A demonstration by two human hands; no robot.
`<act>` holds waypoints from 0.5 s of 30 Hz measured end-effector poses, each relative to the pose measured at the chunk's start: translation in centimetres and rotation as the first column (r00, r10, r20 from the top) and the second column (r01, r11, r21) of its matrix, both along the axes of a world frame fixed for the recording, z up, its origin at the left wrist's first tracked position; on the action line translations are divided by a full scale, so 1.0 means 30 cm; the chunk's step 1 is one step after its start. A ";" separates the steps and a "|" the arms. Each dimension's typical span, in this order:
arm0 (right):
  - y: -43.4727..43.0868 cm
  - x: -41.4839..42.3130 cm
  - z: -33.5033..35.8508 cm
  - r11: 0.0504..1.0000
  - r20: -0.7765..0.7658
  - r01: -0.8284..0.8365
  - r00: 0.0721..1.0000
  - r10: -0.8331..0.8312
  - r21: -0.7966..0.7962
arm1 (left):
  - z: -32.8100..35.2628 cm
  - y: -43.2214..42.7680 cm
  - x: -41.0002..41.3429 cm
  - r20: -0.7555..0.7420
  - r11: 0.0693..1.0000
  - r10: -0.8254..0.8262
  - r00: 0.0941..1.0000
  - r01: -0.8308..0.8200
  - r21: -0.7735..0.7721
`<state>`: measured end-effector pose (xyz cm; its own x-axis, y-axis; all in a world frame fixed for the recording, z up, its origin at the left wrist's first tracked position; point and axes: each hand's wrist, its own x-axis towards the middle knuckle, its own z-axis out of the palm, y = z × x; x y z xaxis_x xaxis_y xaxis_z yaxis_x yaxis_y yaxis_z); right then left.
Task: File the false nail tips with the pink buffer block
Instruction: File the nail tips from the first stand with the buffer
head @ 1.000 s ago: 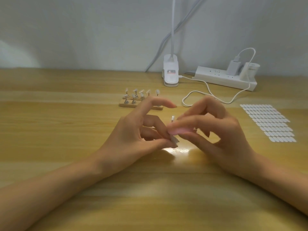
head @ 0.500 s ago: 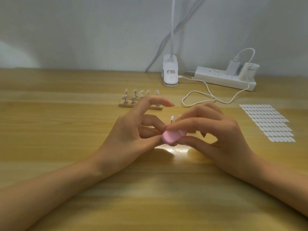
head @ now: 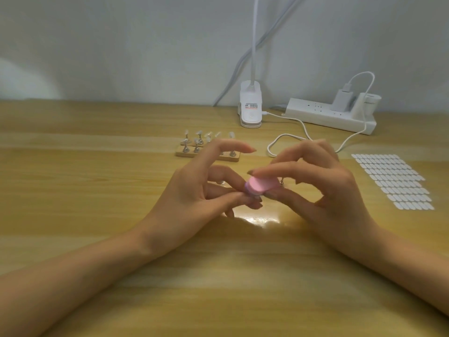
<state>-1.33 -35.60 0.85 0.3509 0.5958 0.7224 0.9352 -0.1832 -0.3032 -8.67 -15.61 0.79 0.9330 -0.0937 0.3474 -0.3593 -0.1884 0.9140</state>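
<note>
Head: right hand (head: 323, 190) pinches buffer block (head: 261, 186) (lengthwise left-right); left hand (head: 194, 193), nail tip (head: 254, 204).

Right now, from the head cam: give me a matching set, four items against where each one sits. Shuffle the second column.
Items
1. pink buffer block
2. wooden nail stand
3. white sticker sheet
4. power strip

Places
A. flat on the table, far right
B. at the back, by the wall
C. pinched in the right hand
D. just beyond the left hand

Pairs: 1-C, 2-D, 3-A, 4-B
</note>
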 end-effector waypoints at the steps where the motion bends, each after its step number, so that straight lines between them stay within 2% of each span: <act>1: 0.001 -0.002 0.002 1.000 0.002 -0.003 1.000 0.003 0.000 | 0.000 0.001 0.000 0.002 1.000 0.004 1.000 -0.004 0.000; 4: 0.002 -0.003 -0.001 0.996 0.002 -0.072 0.997 0.072 -0.047 | -0.004 0.002 0.002 0.007 1.000 0.000 1.000 0.000 0.016; 7: -0.004 0.005 0.001 1.000 -0.078 0.004 0.997 -0.003 0.003 | -0.002 -0.001 0.000 0.012 1.000 -0.003 1.000 0.003 0.001; 11: 0.004 -0.009 -0.001 0.996 -0.031 -0.085 0.996 0.084 -0.036 | -0.007 0.002 0.000 0.004 1.000 -0.009 1.000 0.009 0.012; 15: -0.002 0.001 -0.001 1.000 -0.004 0.010 1.000 -0.011 -0.028 | -0.007 0.003 0.004 0.013 1.000 0.006 1.000 -0.006 0.009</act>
